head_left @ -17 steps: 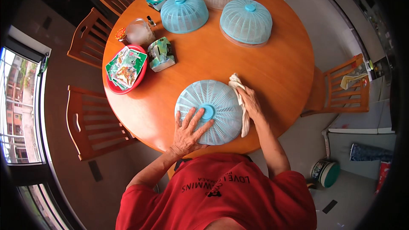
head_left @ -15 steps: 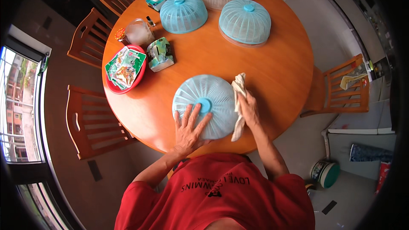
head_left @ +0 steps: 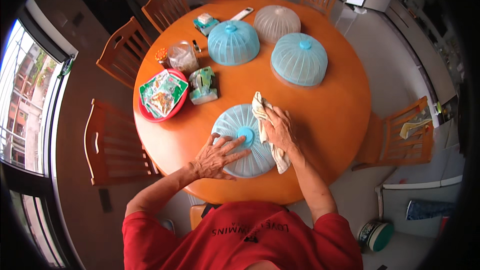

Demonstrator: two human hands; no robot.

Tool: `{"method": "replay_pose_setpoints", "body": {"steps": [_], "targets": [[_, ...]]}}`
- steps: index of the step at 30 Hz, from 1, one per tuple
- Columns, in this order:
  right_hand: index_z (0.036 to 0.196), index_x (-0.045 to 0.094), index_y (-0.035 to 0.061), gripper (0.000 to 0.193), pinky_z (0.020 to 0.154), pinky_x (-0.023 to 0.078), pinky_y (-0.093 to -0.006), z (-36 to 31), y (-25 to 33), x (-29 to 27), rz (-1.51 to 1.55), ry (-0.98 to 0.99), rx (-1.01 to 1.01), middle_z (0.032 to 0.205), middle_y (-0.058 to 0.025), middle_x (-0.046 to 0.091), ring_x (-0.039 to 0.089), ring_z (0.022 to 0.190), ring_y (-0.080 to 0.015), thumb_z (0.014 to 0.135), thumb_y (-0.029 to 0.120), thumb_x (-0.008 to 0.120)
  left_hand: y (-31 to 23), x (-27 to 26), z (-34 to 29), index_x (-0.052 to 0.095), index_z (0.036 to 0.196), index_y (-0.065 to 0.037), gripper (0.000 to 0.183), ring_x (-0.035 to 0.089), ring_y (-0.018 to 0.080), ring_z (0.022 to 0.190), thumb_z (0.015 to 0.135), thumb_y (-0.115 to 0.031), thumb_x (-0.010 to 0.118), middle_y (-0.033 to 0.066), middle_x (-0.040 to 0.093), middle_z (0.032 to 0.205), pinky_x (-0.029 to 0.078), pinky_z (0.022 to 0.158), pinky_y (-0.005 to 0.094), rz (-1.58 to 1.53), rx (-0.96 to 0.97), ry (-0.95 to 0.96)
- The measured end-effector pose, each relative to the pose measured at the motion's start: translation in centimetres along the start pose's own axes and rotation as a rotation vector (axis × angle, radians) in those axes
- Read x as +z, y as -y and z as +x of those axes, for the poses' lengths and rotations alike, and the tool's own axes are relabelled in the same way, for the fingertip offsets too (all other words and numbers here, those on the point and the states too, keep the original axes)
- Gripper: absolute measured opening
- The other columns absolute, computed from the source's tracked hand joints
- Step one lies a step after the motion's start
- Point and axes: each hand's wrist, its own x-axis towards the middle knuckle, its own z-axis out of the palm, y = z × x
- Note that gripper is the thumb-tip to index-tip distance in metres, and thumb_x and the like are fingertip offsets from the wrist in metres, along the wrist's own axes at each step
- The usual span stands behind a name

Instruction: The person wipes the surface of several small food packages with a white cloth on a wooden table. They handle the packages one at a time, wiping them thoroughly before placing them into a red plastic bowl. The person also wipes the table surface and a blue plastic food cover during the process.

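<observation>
A light blue plastic mesh food cover (head_left: pixel 252 162) with a round knob (head_left: pixel 245 133) sits on the table near my body. My left hand (head_left: pixel 217 157) lies over its left side with fingers spread, the fingertips close to the knob. In my right hand (head_left: pixel 278 129) is a cream cloth (head_left: pixel 260 107), pressed against the upper right of the cover; its lower end hangs along the cover's right edge. Farther off stand two more blue food covers (head_left: pixel 233 45) (head_left: pixel 300 62) and a clear one (head_left: pixel 277 24).
The round wooden table (head_left: pixel 340 120) also holds a red basin (head_left: pixel 150 116) of green packets, a tissue pack (head_left: pixel 203 86), a clear plastic container (head_left: pixel 183 57), an orange-lidded jar (head_left: pixel 161 55) and a white remote (head_left: pixel 243 14). Wooden chairs (head_left: pixel 112 142) (head_left: pixel 400 135) surround it.
My right hand has brought the cloth from the cover's right side up onto its top right. My left hand's fingers have spread and turned rightward. The view has tilted up.
</observation>
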Motion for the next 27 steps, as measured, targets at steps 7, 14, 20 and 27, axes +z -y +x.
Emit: {"method": "replay_pose_setpoints", "body": {"steps": [7, 14, 20, 27], "targets": [[0.116, 0.064, 0.0046, 0.032, 0.073, 0.053, -0.0441, -2.5, -12.0, 3.4, -0.098, 0.157, 0.044, 0.094, -0.0205, 0.063, 0.062, 0.082, -0.0384, 0.085, 0.008, 0.056, 3.3, 1.2, 1.9, 0.048, 0.137, -0.048, 0.105, 0.015, 0.0461, 0.144, 0.04, -0.056, 0.088, 0.008, 0.03, 0.154, 0.016, 0.11, 0.0708, -0.013, 0.143, -0.045], [0.124, 0.06, 0.001, 0.038, 0.079, 0.05, -0.0407, -10.1, -4.6, 2.6, 0.51, -0.184, 0.873, 0.106, -0.0242, 0.064, 0.063, 0.093, -0.0334, 0.098, 0.026, 0.049, 1.7, 2.3, 1.2, 0.047, 0.138, -0.048, 0.104, 0.018, 0.0453, 0.143, 0.043, -0.051, 0.088, 0.0061, 0.028, 0.155, 0.02, 0.109, 0.0706, -0.107, 0.071, -0.163], [0.12, 0.063, 0.0034, 0.035, 0.071, 0.051, -0.0352, -4.9, -1.7, -2.2, 0.575, -0.051, 0.605, 0.098, -0.0115, 0.066, 0.062, 0.083, -0.0207, 0.09, 0.02, 0.057, -6.9, 6.0, 1.6, 0.041, 0.144, -0.044, 0.103, 0.023, 0.0461, 0.14, 0.051, -0.055, 0.086, 0.0124, 0.024, 0.157, 0.017, 0.105, 0.0741, -0.012, -0.313, -0.315], [0.104, 0.068, 0.0175, 0.028, 0.071, 0.045, -0.0449, -3.3, 5.3, -2.3, -0.285, 0.015, -0.264, 0.099, -0.0015, 0.057, 0.053, 0.093, -0.0243, 0.076, 0.017, 0.067, -8.9, 7.0, 2.9, 0.042, 0.145, -0.035, 0.1, 0.028, 0.0448, 0.138, 0.057, -0.062, 0.08, 0.0187, 0.023, 0.156, 0.017, 0.103, 0.0753, 0.01, -0.42, -0.267]]}}
